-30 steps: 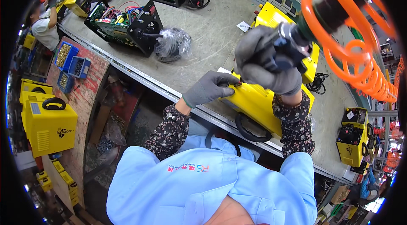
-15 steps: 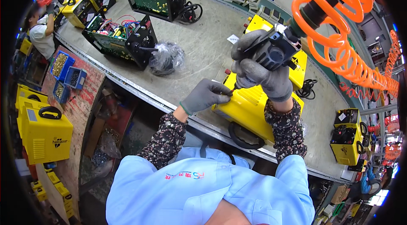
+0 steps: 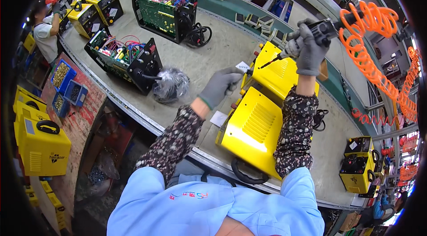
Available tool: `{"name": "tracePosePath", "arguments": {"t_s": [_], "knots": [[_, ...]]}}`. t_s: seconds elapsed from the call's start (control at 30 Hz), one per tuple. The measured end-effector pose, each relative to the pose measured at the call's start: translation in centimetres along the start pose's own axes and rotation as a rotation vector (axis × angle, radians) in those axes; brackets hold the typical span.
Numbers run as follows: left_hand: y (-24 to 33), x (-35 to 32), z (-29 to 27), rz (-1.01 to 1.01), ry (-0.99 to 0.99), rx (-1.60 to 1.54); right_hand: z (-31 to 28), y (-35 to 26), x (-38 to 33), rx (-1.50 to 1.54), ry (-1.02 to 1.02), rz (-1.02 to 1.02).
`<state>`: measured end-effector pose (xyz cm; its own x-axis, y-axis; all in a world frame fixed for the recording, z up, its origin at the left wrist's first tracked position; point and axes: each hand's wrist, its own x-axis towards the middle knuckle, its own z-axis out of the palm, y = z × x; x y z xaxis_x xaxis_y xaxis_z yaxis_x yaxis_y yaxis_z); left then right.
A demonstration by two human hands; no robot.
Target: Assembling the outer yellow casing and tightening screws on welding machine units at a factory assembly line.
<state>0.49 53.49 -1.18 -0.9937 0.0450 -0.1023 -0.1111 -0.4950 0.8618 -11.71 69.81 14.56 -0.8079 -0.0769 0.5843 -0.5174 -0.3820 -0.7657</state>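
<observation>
My right hand (image 3: 311,54) grips a dark power screwdriver (image 3: 323,30) whose bit points down-left over the far yellow machine housing (image 3: 281,74). An orange coiled hose (image 3: 371,58) runs from the tool's back end. My gloved left hand (image 3: 220,87) is beside that housing's left end, its fingers closed near a small dark part; what they hold is too small to tell. Nearer me lies a second yellow housing (image 3: 254,118) with slotted vents and a black handle (image 3: 249,174). The screwdriver's bit is apart from both housings.
Two opened machines with exposed circuit boards (image 3: 164,16) (image 3: 122,58) stand left on the grey bench (image 3: 213,51), one beside a plastic-wrapped bundle (image 3: 171,86). Blue screw bins (image 3: 64,76) sit on a side table. Finished yellow machines (image 3: 44,145) stand at left. A person (image 3: 44,31) works far left.
The screwdriver has moved up and away from the near housing, toward the far one. My left hand has left the near housing's end and moved to the far one's.
</observation>
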Motion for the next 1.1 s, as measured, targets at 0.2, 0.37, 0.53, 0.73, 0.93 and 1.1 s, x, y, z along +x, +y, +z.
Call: {"name": "tracePosePath", "arguments": {"t_s": [0.2,0.37,0.53,0.73,0.93,1.1], "knots": [[-1.5,8.8,0.0,0.152,-0.059,0.517,-0.6,3.5,0.9,-0.042,-0.008,0.029],[-2.5,10.3,0.3,0.135,-0.134,0.541,-1.5,4.5,1.0,-0.072,0.005,0.047],[-2.3,10.0,0.6,0.109,-0.114,0.571,-1.7,4.9,0.9,-0.085,-0.044,0.041],[-2.4,10.2,0.3,0.125,-0.096,0.590,-1.3,3.9,0.7,-0.033,-0.227,0.168],[-2.2,11.2,-0.3,0.123,-0.089,0.593,0.2,4.7,1.3,-0.140,-0.133,0.058],[-1.4,10.8,0.8,0.098,-0.035,0.579,0.6,4.2,1.2,-0.115,-0.113,0.112]]}}
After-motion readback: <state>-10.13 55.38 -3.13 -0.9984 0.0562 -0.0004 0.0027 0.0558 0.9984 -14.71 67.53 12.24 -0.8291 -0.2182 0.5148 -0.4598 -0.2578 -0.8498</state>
